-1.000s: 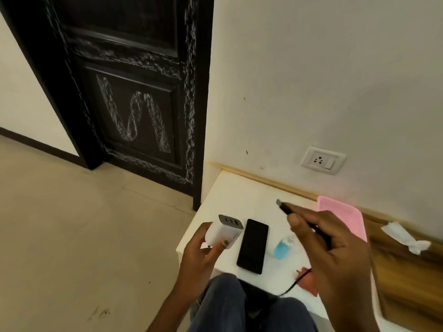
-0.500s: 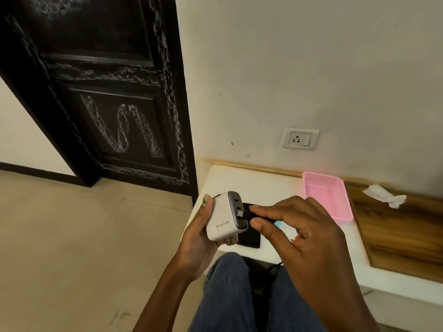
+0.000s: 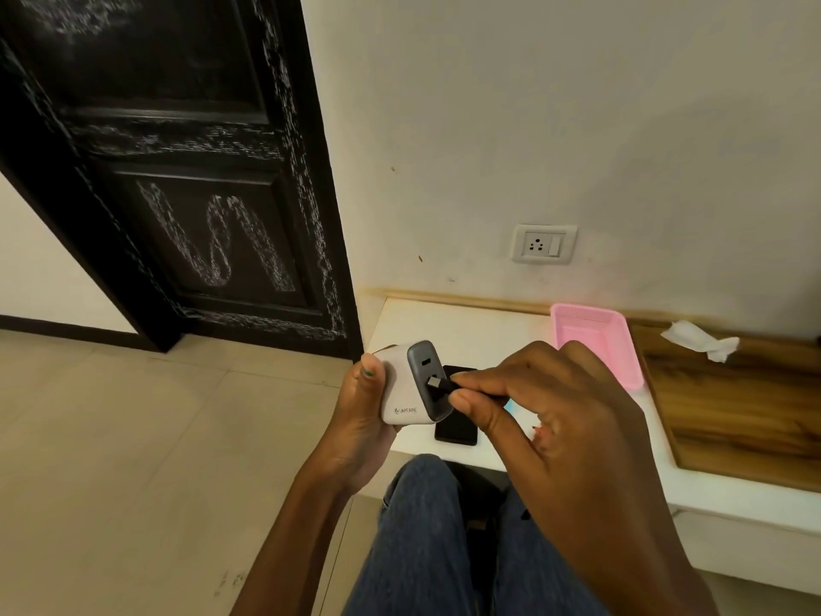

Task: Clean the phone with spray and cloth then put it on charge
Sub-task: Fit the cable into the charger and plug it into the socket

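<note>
Charging stage underway, by the look of it; whether the phone [image 3: 457, 426] was properly wiped cannot be read from its dark face. A crumpled white cloth [image 3: 702, 342] lies well apart on the wooden board [image 3: 733, 411] to the right; the spray bottle is all but hidden behind the right hand — only a sliver of blue shows.

Left hand [image 3: 362, 420] wrapped around the white charger [image 3: 411, 384], its fingers clamped on the body, thumb on the near edge; grey port face turned right, toward the other hand. Right hand [image 3: 551, 433] pinches the cable plug [image 3: 440, 384] between thumb and forefinger, fingers closed on it; plug tip at the middle port, touching or just entering — I cannot tell if it is seated.

Phone lies flat on the white table [image 3: 466, 324], screen up, partly covered by charger and hands; long axis runs away from the person toward the wall, only slightly skewed.

Left, I judge: seat plug; charger into the wall socket [image 3: 544, 244]; cable's other end into phone.
</note>
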`<state>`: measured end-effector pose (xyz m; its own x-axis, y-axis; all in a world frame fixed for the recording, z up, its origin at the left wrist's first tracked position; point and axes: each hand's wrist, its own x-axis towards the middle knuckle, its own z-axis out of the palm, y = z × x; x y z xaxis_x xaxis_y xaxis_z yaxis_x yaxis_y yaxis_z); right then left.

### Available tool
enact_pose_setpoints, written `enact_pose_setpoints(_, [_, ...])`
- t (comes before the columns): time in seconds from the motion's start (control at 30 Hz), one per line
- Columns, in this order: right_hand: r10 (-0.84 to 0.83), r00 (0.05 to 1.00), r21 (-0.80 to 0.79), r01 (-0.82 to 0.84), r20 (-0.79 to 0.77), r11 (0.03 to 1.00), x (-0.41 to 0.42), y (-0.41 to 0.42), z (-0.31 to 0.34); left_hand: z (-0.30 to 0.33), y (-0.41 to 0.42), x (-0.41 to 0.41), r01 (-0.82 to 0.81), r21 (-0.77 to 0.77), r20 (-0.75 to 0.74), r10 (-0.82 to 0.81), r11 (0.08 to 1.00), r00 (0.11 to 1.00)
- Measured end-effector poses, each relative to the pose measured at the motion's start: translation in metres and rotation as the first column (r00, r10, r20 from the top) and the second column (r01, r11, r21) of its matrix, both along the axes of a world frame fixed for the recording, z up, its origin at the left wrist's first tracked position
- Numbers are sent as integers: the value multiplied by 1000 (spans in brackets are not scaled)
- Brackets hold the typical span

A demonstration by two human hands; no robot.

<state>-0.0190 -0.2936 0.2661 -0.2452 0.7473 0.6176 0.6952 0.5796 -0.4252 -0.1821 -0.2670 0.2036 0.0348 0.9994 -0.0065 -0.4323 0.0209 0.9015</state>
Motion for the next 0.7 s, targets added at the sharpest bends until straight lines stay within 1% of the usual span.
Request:
enact_pose_setpoints(0.13, [-34, 997, 34, 32, 65, 999, 1, -2, 2, 2, 0, 2, -33, 10, 23, 32, 999, 999])
enact_pose_setpoints(0.37, [-76, 988, 43, 71, 135, 997, 3, -5, 11, 3, 2, 2, -24, 46, -1, 24, 999, 1000])
enact_pose_setpoints(0.53, [-90, 975, 141, 62, 205, 988, 6, -3, 8, 8, 2, 0, -28, 44, -41, 30, 999, 999])
enact_pose_setpoints(0.7, [-99, 979, 144, 74, 175, 987, 3, -2, 4, 11, 3, 0, -30, 45, -59, 32, 999, 998])
